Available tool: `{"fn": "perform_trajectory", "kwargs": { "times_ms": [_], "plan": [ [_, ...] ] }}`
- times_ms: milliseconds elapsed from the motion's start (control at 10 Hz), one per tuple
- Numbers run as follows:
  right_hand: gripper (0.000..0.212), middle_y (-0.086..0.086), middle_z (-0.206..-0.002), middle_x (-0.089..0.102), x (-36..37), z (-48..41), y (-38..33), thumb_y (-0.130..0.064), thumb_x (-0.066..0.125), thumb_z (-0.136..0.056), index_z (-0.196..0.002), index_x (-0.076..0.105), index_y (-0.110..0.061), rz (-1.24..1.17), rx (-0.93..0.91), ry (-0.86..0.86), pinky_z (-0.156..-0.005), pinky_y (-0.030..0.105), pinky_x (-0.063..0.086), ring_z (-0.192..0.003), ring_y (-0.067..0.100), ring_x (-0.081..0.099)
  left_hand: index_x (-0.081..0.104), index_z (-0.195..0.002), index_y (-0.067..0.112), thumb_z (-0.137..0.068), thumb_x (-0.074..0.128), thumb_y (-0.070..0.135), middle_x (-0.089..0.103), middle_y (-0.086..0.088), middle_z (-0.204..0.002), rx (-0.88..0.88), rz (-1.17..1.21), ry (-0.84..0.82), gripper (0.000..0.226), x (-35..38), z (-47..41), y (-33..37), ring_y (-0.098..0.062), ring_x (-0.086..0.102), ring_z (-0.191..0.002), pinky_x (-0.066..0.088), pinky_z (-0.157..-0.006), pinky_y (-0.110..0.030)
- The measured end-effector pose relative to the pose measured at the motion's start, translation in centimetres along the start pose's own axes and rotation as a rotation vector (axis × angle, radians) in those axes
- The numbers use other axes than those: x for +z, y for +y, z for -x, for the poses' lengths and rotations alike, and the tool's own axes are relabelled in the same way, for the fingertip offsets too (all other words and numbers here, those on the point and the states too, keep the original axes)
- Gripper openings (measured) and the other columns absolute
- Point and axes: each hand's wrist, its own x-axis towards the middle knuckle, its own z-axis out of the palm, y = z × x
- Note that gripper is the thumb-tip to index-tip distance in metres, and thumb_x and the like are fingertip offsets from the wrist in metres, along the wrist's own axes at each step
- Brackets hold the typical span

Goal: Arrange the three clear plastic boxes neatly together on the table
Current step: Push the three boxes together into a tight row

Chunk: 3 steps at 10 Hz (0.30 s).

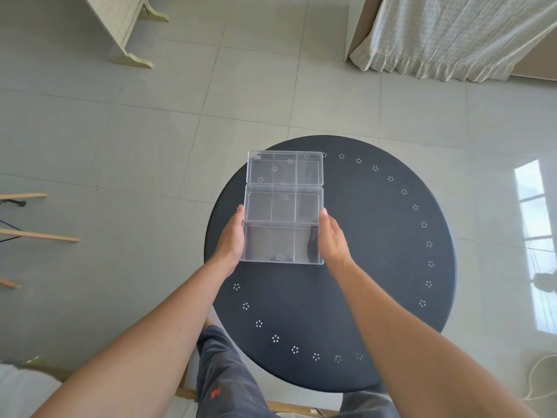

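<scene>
Three clear plastic boxes, each split into three compartments, lie in a column on the round black table (376, 251), long sides touching. The far box (284, 168) sits near the table's back edge, the middle box (283, 204) behind the near box (281, 244). My left hand (232, 239) presses flat against the left ends of the near and middle boxes. My right hand (333, 239) presses against their right ends. Both hands squeeze the near box between them, fingers straight and pointing away from me.
The table has a ring of small white dot clusters near its rim. Grey tiled floor surrounds it. Wooden chair legs (39, 235) show at the left, a curtain (452, 34) at the back right, a folding screen (120, 25) at the back left.
</scene>
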Motion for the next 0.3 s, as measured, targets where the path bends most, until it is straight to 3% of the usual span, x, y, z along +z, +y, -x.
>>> {"fn": "perform_trajectory", "kwargs": {
  "times_ms": [200,300],
  "plan": [
    [0.071,-0.006,-0.165,0.049,0.01,-0.22,0.27,-0.068,0.03,-0.109,-0.165,0.043,-0.026,0.0,-0.001,-0.006,-0.126,0.043,0.032,-0.155,0.021,0.042,0.048,-0.164,0.03,-0.103,0.035,0.072,0.05,0.016,-0.164,0.025,-0.003,0.035,0.075,0.24,0.85,0.24,-0.008,0.043,-0.154,0.025,-0.134,-0.041],
    [0.072,-0.007,-0.163,0.051,-0.41,-0.34,0.32,-0.069,0.03,-0.109,-0.164,0.045,-0.025,-0.005,-0.011,0.008,-0.119,0.036,0.032,-0.155,0.019,0.043,0.06,-0.152,0.019,-0.101,0.038,0.068,0.064,0.004,-0.154,0.111,-0.136,0.178,0.074,0.33,1.13,0.8,-0.018,0.056,-0.147,0.038,-0.127,-0.048]
  ]
}}
